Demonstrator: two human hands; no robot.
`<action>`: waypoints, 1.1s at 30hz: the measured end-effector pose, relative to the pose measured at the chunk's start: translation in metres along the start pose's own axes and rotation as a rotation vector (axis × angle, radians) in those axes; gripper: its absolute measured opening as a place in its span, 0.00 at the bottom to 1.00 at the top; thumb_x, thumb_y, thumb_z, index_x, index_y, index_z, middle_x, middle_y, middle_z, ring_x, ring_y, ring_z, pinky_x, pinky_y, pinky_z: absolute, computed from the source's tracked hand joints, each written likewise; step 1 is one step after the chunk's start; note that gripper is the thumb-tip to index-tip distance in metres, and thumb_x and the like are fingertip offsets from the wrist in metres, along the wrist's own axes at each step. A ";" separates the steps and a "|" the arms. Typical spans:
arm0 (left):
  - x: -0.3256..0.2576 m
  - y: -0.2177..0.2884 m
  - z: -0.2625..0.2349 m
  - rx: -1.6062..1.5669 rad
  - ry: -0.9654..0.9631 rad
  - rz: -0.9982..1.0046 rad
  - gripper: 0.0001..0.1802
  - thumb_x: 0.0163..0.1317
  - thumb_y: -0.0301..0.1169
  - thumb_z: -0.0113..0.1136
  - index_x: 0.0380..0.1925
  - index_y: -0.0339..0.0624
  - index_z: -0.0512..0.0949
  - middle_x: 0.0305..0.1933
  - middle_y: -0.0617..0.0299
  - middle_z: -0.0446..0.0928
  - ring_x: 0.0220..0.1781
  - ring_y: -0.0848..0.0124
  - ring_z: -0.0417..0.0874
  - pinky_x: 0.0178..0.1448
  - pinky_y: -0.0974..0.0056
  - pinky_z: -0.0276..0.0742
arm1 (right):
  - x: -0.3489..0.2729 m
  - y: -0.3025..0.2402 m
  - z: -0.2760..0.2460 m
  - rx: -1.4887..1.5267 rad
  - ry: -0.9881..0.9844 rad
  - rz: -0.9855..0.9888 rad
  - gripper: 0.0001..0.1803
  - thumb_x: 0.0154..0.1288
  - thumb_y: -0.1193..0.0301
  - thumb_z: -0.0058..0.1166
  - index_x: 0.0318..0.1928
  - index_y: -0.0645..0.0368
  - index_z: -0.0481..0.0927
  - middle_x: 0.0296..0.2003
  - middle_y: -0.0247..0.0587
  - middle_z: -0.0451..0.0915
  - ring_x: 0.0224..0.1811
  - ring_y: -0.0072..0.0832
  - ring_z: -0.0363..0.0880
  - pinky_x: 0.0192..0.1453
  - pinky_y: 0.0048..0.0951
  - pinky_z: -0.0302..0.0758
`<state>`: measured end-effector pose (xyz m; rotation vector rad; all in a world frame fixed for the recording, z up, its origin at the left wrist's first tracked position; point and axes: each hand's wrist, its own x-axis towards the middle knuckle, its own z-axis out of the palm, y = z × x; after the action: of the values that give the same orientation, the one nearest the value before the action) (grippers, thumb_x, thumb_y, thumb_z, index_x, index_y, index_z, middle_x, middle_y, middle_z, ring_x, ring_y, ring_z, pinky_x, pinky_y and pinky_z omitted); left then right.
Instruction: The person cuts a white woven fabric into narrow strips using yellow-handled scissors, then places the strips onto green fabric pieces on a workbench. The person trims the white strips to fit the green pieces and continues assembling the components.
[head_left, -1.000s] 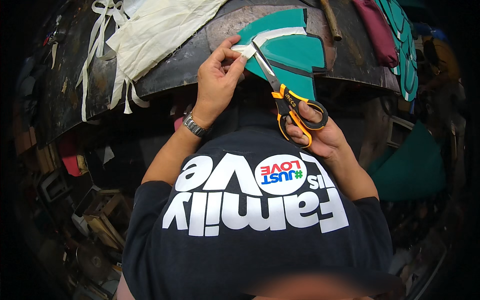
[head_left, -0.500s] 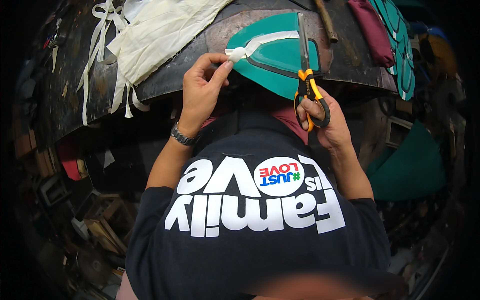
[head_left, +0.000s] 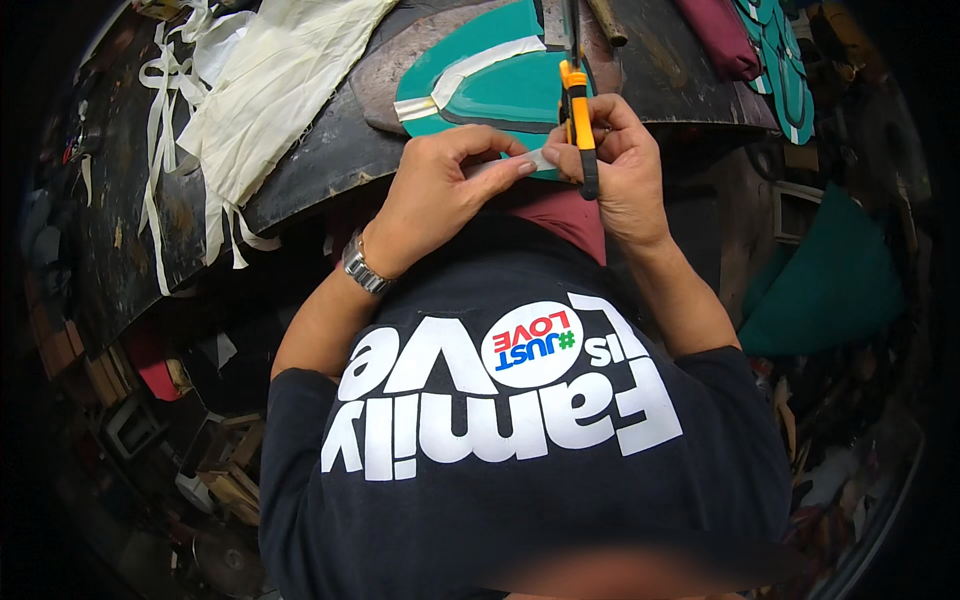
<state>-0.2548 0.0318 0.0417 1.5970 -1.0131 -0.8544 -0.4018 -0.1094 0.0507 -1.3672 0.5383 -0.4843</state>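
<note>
Head cam view: both hands are up close together at the near edge of the black, scuffed desk (head_left: 320, 150). Left hand (head_left: 440, 190) has thumb and forefinger pinched on a small strip of white tape (head_left: 540, 160). Right hand (head_left: 628, 180) is curled around yellow-and-black-handled metal scissors (head_left: 578, 110), thumb tip right by the strip too. Blades point toward the desk's far side, edge-on, so can't tell if they're apart.

The rounded flat green sheet piece (head_left: 500, 98) lies on a reddish-brown slab (head_left: 378, 92) along the near edge, with a curved white band (head_left: 480, 68) stuck on it. Cream cloth (head_left: 270, 100) is over to the left, round wooden stick (head_left: 607, 20) just beyond the slab, maroon fabric (head_left: 715, 35) toward the right end.
</note>
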 end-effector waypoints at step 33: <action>0.029 0.016 0.043 -0.190 -0.145 -0.119 0.11 0.66 0.35 0.66 0.38 0.38 0.85 0.28 0.69 0.80 0.24 0.83 0.78 0.28 0.78 0.72 | -0.123 0.012 -0.065 0.065 0.019 0.555 0.14 0.62 0.71 0.68 0.38 0.55 0.73 0.23 0.23 0.74 0.19 0.08 0.72 0.22 0.10 0.67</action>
<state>-0.2851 -0.0134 0.0458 1.4602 -0.9143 -1.1278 -0.5386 -0.0831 0.0404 -1.0911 0.8744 -0.0603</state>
